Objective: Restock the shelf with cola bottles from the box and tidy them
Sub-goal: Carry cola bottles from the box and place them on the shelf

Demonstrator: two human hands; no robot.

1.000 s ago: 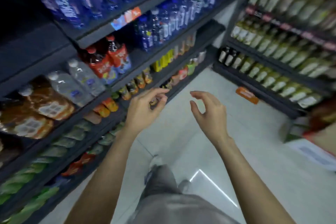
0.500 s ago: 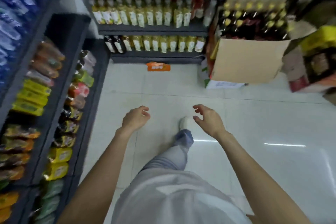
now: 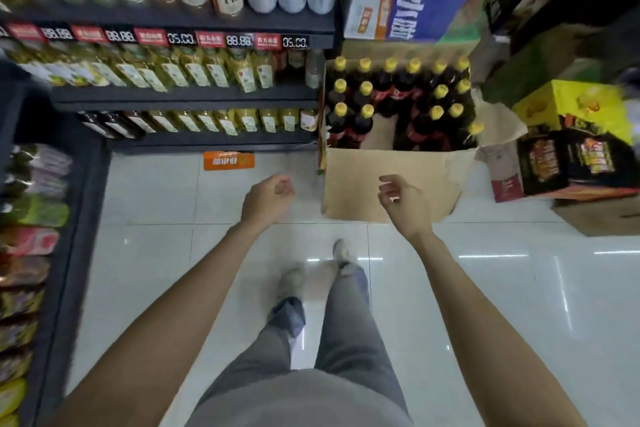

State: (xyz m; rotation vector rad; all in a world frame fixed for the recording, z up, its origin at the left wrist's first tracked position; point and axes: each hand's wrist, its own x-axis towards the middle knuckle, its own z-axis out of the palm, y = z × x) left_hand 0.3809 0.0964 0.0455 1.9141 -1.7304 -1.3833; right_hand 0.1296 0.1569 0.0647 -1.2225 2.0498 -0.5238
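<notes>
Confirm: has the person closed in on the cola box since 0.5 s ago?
Yes. The cardboard box of cola bottles now sits just beyond both hands; earlier several floor tiles separated them.

A shop aisle with a glossy white tiled floor (image 3: 485,322) that reflects streaks of ceiling light. Dark metal shelving (image 3: 187,94) runs ahead and along the left, lined with blurred bottles and packets, with red price tags (image 3: 207,38) on one shelf edge. An orange sign (image 3: 228,160) lies on the floor at the shelving's foot.

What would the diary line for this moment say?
left hand: empty, loosely curled | right hand: empty, loosely curled | cardboard box: open on floor ahead | cola bottles: upright inside, yellow caps
</notes>
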